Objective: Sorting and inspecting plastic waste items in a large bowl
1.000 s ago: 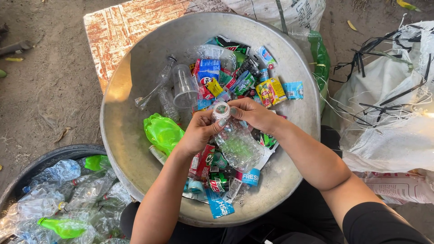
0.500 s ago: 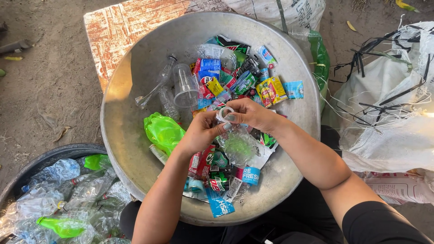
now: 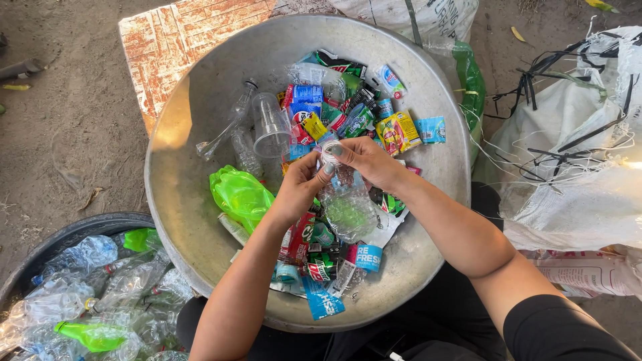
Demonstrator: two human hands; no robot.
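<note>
Dirt ground, wide metal basin (image 3: 200,134) of plastic scraps: clear bottle (image 3: 344,204) over its middle, your left hand (image 3: 301,190) clamping the neck, right hand (image 3: 364,160) pinching the ring; hold firm, peel steadily

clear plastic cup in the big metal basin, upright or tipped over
Tipped over. The clear plastic cup lies on its side on the sloping wall of the round metal basin, beside crushed clear bottles.

My left hand (image 3: 299,190) and right hand (image 3: 364,160) grip a clear crumpled plastic bottle (image 3: 344,200), green-tinted low down. The round grey metal basin (image 3: 194,174) holds a bright green bottle (image 3: 239,194) and red, blue, yellow torn labels (image 3: 394,130).
</note>
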